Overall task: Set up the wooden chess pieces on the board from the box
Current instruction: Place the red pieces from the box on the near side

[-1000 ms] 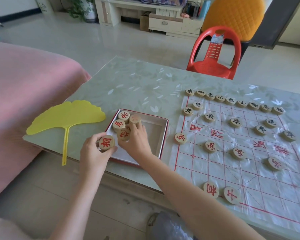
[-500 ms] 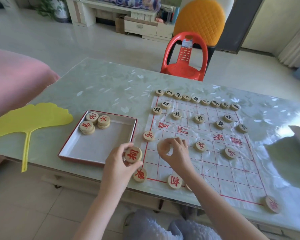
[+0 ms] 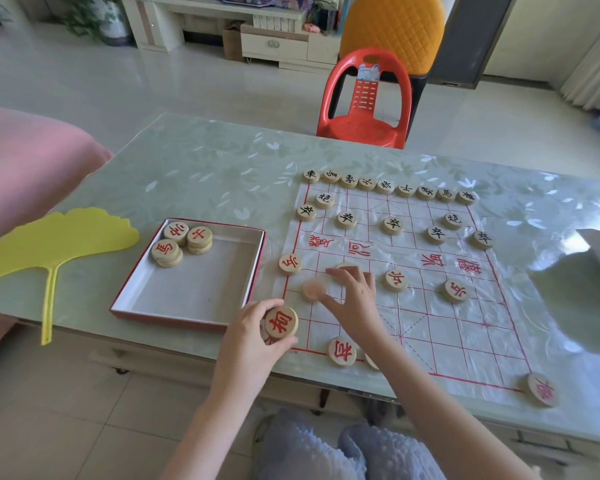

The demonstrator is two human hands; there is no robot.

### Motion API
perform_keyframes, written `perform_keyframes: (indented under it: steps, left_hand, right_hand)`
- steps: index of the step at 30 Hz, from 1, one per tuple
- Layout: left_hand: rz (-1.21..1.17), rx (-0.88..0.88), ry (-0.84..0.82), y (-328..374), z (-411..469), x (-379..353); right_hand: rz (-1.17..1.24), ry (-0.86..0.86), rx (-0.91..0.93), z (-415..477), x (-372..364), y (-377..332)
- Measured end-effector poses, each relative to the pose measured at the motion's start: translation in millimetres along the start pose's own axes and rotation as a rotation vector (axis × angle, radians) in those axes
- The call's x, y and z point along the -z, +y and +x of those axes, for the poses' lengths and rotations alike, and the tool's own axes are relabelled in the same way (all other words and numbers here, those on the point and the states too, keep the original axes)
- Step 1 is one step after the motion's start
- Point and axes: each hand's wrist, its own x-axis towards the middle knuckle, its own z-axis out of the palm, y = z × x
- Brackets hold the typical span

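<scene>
16 black pieces; 1 box holding 3 red-piece stacks; 1 yellow fan.

Blurred piece; another under hands.

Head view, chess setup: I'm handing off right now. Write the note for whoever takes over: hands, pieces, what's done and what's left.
Left hand: holds a red-lettered piece over the board's near-left corner.
Right hand: fingers spread above the board, beside a blurred piece; whether it grips anything is unclear.
Box: three small stacks of red pieces remain in its far-left corner.
Done: the black side's back row, cannons and soldiers are placed, and several red pieces are on the near half.
Left: place the held piece, then empty the box onto the red side.
</scene>
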Motion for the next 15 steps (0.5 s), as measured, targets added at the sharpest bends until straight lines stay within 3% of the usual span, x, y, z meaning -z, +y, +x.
perform_keyframes:
  steps: [15]
  left_hand:
    - [0.158,-0.117,-0.202,14.3,-7.5,-28.6]
  right_hand:
    - [0.222,0.047,-0.166,-49.5,74.9,51.8]
